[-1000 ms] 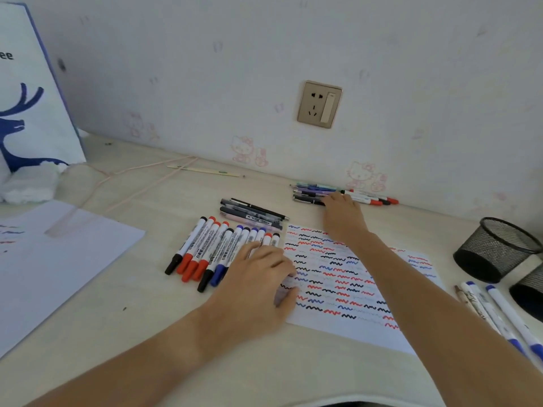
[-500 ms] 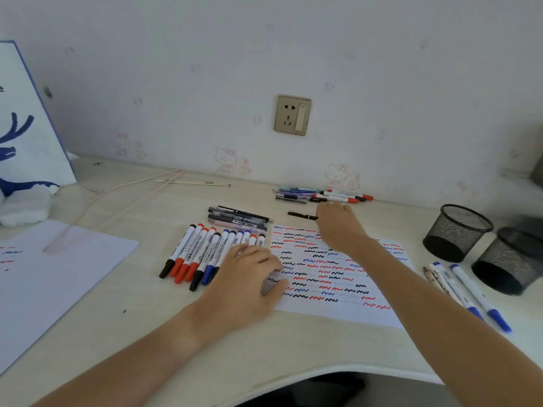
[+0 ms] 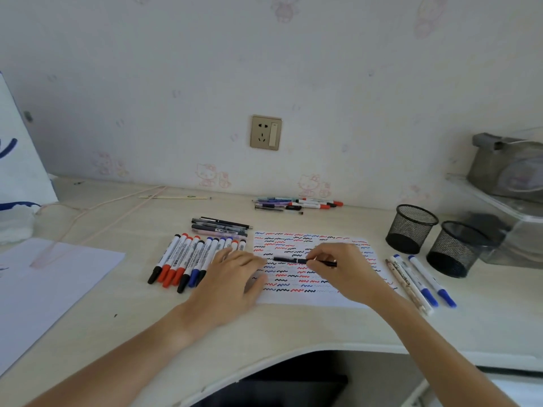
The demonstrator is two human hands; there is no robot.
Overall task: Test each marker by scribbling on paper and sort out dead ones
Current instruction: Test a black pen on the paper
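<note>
The right hand (image 3: 342, 270) pinches a slim black pen (image 3: 304, 261) between curled fingers, holding it level just above the scribble sheet (image 3: 311, 298) with its capped end pointing left. The left hand (image 3: 235, 277) lies flat with relaxed fingers, pressing down on the left edge of that sheet and grasping nothing — its knuckles cover the near ends of a few markers. The sheet is nearly full of red, blue and black squiggles.

Just left of it lies a row of white markers (image 3: 188, 259) with red, black and blue caps, and beyond them a small stack of dark pens (image 3: 220, 226). A further cluster of pens (image 3: 296, 203) sits far back against the wall. Right of the sheet, three pens (image 3: 423, 280) lie on the worktop (image 3: 132, 324), near two empty mesh cups (image 3: 411, 229).

The step in hand looks like readying this pen for its test. Next its cap has to come off — likely calling for the left hand — and the tip must find a bare patch, which is scarce.
</note>
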